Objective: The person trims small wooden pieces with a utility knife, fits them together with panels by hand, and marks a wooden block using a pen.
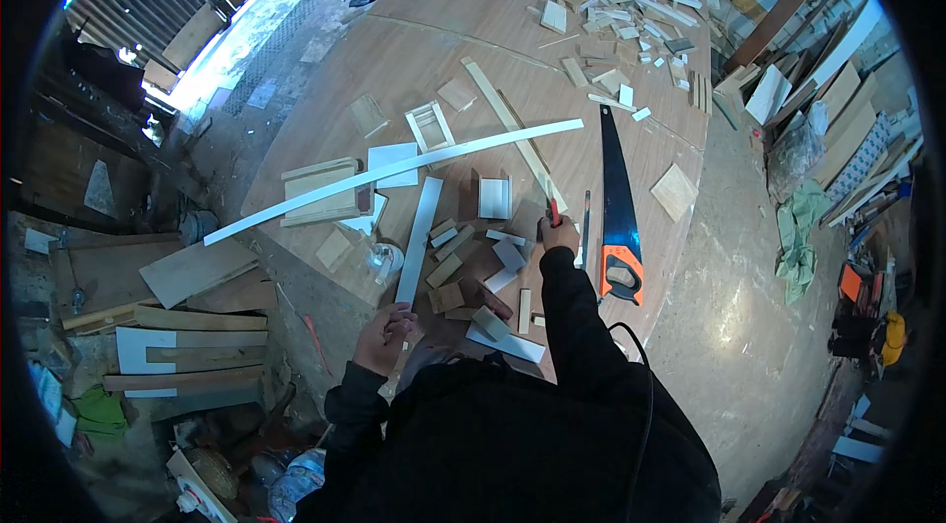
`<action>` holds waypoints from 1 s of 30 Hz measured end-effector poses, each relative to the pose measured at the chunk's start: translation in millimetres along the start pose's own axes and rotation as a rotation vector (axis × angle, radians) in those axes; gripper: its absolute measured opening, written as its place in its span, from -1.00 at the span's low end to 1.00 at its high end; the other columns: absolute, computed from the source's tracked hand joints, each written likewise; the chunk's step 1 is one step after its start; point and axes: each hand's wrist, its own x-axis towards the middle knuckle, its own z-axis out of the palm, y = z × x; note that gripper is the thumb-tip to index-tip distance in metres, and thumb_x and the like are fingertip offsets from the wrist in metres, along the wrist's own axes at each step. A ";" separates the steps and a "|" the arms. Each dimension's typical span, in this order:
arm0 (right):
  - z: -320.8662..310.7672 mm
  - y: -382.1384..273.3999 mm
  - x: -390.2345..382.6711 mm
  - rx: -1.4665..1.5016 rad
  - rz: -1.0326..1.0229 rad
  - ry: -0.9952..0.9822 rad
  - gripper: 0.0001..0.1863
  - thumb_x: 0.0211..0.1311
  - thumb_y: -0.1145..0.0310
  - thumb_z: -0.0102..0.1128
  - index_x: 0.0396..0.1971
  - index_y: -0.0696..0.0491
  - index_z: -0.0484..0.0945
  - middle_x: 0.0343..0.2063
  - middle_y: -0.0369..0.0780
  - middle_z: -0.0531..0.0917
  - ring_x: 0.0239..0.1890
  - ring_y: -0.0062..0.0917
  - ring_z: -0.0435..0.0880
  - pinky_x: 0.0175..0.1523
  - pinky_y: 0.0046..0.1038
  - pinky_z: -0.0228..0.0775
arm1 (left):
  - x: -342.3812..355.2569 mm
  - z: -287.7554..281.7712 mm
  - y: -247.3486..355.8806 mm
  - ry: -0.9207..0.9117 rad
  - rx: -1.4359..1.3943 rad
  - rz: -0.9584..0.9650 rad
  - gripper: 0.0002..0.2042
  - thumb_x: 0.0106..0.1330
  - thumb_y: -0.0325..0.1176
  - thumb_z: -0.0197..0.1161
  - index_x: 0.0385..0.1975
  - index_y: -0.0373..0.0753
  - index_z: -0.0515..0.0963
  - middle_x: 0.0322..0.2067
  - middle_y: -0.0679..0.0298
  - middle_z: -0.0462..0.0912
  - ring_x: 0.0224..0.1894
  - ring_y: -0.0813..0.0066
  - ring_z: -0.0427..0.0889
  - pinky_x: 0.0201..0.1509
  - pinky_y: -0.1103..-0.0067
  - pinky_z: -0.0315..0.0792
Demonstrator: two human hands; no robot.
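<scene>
My right hand (559, 235) is closed round a small red tool (554, 210), whose kind I cannot make out. It is at the near end of a narrow pale wood strip (507, 124). Just to its right lie a slim dark pencil-like stick (586, 227) and a handsaw (616, 178) with a black blade and orange handle. My left hand (382, 340) is at the table's near edge with its fingers curled together, by the lower end of a flat white strip (420, 239). Whether it holds anything is hidden. Between my hands lie several short wood blocks (445, 271) and a white-faced block (495, 198).
A long white strip (394, 171) lies diagonally over stacked boards (320, 190) and a small wooden frame (430, 126). A clear round container (385, 259) stands at the left edge. Offcuts (621, 20) heap at the far right. Boards (192, 338) are stacked at lower left.
</scene>
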 end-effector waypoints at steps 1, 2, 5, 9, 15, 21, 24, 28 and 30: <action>-1.4 -3.3 -2.9 -0.003 -0.001 -0.003 -0.54 -0.01 0.06 0.36 -0.18 0.09 0.68 -0.31 -0.04 0.74 -0.19 -0.12 0.72 -0.05 -0.21 0.54 | 0.4 0.2 -1.1 0.002 -0.002 -0.003 -0.66 0.46 -0.49 0.08 0.20 -0.33 0.38 -0.07 0.18 0.65 -0.09 0.53 0.63 0.00 0.61 0.48; -1.8 -7.2 -6.6 -0.032 -0.037 0.018 -0.55 0.01 0.11 0.34 -0.13 0.07 0.64 -0.26 -0.02 0.72 -0.18 -0.11 0.71 -0.04 -0.19 0.54 | 0.5 -0.2 -3.2 0.006 -0.015 -0.001 -0.66 0.46 -0.48 0.09 0.20 -0.33 0.39 -0.08 0.19 0.65 -0.09 0.54 0.63 -0.01 0.61 0.48; 4.5 1.3 -4.7 -0.073 -0.116 0.083 -0.55 0.04 0.19 0.32 -0.05 0.04 0.57 -0.16 0.00 0.65 -0.14 -0.08 0.69 -0.02 -0.16 0.55 | 0.4 2.1 -2.8 0.013 -0.033 0.000 -0.67 0.46 -0.46 0.10 0.19 -0.32 0.40 -0.09 0.21 0.65 -0.10 0.56 0.63 -0.03 0.62 0.48; 5.8 7.1 -4.7 -0.102 -0.196 0.158 -0.54 0.05 0.31 0.32 0.01 0.00 0.53 -0.06 -0.01 0.53 -0.17 -0.05 0.66 -0.03 -0.12 0.54 | 2.7 -0.7 -2.1 0.012 -0.023 0.028 -0.67 0.47 -0.43 0.09 0.19 -0.30 0.41 -0.10 0.23 0.65 -0.12 0.57 0.62 -0.06 0.62 0.48; -4.3 -5.8 -11.8 -0.345 -0.199 0.192 -0.57 0.07 0.25 0.35 0.01 -0.17 0.55 -0.05 -0.18 0.55 0.00 -0.19 0.58 -0.02 -0.15 0.52 | -7.9 -10.6 -9.7 0.080 -0.026 0.034 -0.69 0.47 -0.43 0.09 0.17 -0.30 0.43 -0.12 0.22 0.66 -0.16 0.58 0.62 -0.09 0.59 0.51; -14.1 -11.7 -33.6 -0.334 -0.371 0.277 -0.63 0.12 0.22 0.29 -0.02 -0.20 0.60 -0.10 -0.21 0.58 -0.05 -0.21 0.59 -0.02 -0.18 0.48 | -19.2 -19.3 -12.6 0.137 0.019 0.099 -0.70 0.46 -0.44 0.08 0.15 -0.31 0.43 -0.15 0.21 0.67 -0.17 0.54 0.65 -0.10 0.57 0.53; -14.6 -5.7 -52.0 -0.090 -0.548 0.215 -0.69 0.15 0.29 0.24 -0.07 -0.14 0.63 -0.17 -0.16 0.60 -0.15 -0.20 0.62 -0.07 -0.20 0.49 | -23.3 -26.5 -16.5 0.151 0.115 0.079 -0.78 0.48 -0.41 0.08 0.03 -0.32 0.48 -0.19 0.19 0.69 -0.18 0.50 0.67 -0.08 0.56 0.53; -17.1 -12.6 -108.7 0.255 -0.625 0.044 -0.77 0.24 0.41 0.14 -0.14 0.05 0.65 -0.28 -0.15 0.61 -0.41 -0.37 0.62 -0.31 -0.40 0.47 | -26.9 -35.3 -25.9 0.285 0.053 0.085 -0.84 0.49 -0.38 0.07 -0.12 -0.33 0.50 -0.25 0.18 0.69 -0.21 0.50 0.67 -0.08 0.55 0.53; -22.3 -14.3 -139.8 0.294 -0.656 -0.047 -0.80 0.26 0.44 0.15 -0.15 0.05 0.65 -0.29 -0.18 0.62 -0.43 -0.48 0.60 -0.33 -0.49 0.44 | -28.3 -43.1 -30.8 0.385 -0.028 0.161 -0.84 0.50 -0.38 0.06 -0.25 -0.34 0.49 -0.28 0.18 0.68 -0.25 0.49 0.67 -0.10 0.54 0.52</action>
